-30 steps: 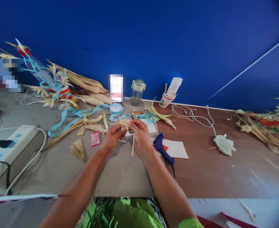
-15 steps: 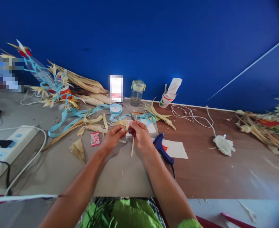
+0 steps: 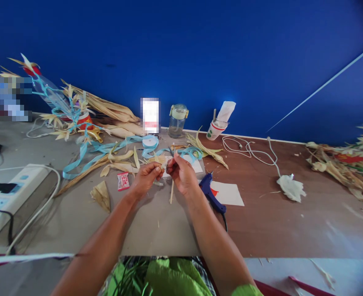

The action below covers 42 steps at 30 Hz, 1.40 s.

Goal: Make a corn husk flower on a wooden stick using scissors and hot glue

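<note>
My left hand (image 3: 146, 176) and my right hand (image 3: 181, 173) are raised together over the middle of the table, fingertips almost meeting. The left pinches a small pale scrap of dried husk (image 3: 162, 165) between thumb and fingers. The right is closed round a thin wooden stick (image 3: 171, 193) that hangs down below the palm. Dried corn husk strips (image 3: 119, 157) and light blue ribbon (image 3: 85, 153) lie just behind the hands, with a ribbon roll (image 3: 150, 142) further back.
A blue glue gun (image 3: 211, 195) lies right of my right hand on white paper (image 3: 229, 194). A white power strip (image 3: 5, 197) sits at the left. A glass jar (image 3: 177, 120), paper cup (image 3: 216, 128), white cable (image 3: 249, 150) and husk piles (image 3: 345, 166) line the back and right.
The right hand has turned slightly and shifted a little toward the left hand; the stick's upper end now tilts up. The left hand barely moved.
</note>
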Tool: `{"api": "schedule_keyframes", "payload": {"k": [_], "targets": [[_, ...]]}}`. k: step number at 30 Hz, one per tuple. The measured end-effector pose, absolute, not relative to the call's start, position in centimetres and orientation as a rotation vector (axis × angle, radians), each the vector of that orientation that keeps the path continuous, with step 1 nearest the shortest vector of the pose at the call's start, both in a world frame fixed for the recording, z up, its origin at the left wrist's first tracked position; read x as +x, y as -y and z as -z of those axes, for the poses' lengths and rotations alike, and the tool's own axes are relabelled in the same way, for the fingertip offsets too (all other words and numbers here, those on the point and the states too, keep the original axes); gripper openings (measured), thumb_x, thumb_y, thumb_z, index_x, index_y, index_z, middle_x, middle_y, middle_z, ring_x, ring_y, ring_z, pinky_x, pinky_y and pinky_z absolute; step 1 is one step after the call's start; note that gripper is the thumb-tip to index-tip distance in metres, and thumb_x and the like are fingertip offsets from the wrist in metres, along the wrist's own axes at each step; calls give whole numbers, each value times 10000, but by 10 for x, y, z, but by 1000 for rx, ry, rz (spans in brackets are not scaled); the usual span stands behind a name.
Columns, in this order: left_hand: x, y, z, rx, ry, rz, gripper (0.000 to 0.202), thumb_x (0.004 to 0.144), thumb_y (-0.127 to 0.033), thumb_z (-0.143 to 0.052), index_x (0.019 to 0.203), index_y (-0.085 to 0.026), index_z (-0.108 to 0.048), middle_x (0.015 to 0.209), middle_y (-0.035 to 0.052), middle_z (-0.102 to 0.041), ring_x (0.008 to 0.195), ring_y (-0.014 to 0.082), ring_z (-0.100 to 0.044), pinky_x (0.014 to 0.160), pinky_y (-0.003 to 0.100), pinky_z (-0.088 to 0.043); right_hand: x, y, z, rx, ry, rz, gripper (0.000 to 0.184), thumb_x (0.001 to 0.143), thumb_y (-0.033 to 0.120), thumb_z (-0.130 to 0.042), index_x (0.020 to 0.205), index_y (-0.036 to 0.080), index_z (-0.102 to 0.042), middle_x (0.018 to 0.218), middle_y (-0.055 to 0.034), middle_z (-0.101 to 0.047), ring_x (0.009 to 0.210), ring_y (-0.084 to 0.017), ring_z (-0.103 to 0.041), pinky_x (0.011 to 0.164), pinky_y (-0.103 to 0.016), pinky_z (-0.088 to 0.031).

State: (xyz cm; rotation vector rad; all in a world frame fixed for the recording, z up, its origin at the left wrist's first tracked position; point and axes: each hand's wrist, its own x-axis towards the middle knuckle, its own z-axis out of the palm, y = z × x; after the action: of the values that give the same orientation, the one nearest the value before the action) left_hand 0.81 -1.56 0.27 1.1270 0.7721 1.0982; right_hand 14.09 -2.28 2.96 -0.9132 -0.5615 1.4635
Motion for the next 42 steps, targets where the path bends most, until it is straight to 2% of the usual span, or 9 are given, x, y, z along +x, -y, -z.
{"api": "schedule_keyframes", "payload": {"k": [3, 6, 9, 13, 21, 25, 29, 35, 42], "targets": [[7, 15, -2, 1171, -779, -1093, 270, 734, -430, -671, 665, -173, -627, 603, 1, -500, 590, 118, -412, 592, 247, -349, 141, 26, -32, -897, 697, -1472, 376, 697, 553, -614, 646, 180, -592, 611, 13, -538, 543, -103, -456, 556, -251, -384], [5, 14, -1, 1247, -792, -1095, 283, 752, -441, -650, 666, -171, -626, 602, -1, -495, 593, 119, -412, 598, 247, -345, 139, 29, -33, -938, 863, -1444, 298, 667, 476, -683, 702, 190, -609, 586, 30, -533, 561, -110, -461, 573, -247, -383], [4, 13, -2, 1307, -811, -1096, 277, 764, -426, -640, 661, -170, -629, 581, -7, -491, 582, 115, -412, 595, 242, -340, 138, 30, -32, -1022, 872, -1379, 227, 659, 381, -705, 632, 189, -588, 535, 48, -500, 535, -96, -429, 559, -235, -355], [4, 13, -6, 1321, -862, -1087, 243, 734, -394, -675, 652, -166, -648, 563, -8, -500, 572, 113, -413, 585, 238, -337, 140, 29, -33, -1033, 804, -1402, 203, 650, 328, -694, 568, 182, -579, 512, 46, -508, 517, -86, -429, 552, -232, -344], [7, 14, -12, 1211, -903, -1134, 155, 657, -299, -740, 716, -169, -682, 628, -2, -570, 591, 113, -473, 595, 232, -386, 140, 25, -31, -983, 646, -1542, 221, 573, 316, -727, 546, 176, -559, 488, 50, -513, 447, -71, -420, 489, -228, -344], [9, 17, -15, 1119, -860, -1171, 234, 634, -306, -766, 805, -171, -681, 726, 17, -623, 659, 126, -537, 658, 249, -431, 139, 23, -30, -923, 555, -1618, 219, 575, 288, -736, 542, 168, -557, 489, 43, -521, 452, -69, -427, 472, -219, -335], [10, 17, -11, 1080, -853, -1194, 272, 599, -276, -794, 813, -169, -665, 765, 20, -634, 718, 132, -563, 702, 250, -445, 138, 23, -30, -913, 477, -1636, 237, 574, 288, -744, 539, 165, -544, 494, 45, -519, 451, -62, -421, 462, -210, -326], [8, 11, 2, 1229, -930, -1126, 164, 646, -237, -743, 761, -154, -661, 741, 22, -635, 709, 133, -569, 714, 244, -440, 135, 24, -26, -995, 536, -1508, 206, 607, 292, -708, 542, 169, -555, 477, 55, -496, 448, -61, -398, 472, -215, -320], [8, 12, 4, 1220, -914, -1085, 220, 655, -271, -732, 801, -153, -617, 745, 12, -632, 720, 146, -590, 733, 281, -453, 132, 26, -25, -976, 575, -1462, 197, 605, 289, -705, 558, 171, -554, 511, 63, -511, 474, -55, -400, 489, -203, -331]]}}
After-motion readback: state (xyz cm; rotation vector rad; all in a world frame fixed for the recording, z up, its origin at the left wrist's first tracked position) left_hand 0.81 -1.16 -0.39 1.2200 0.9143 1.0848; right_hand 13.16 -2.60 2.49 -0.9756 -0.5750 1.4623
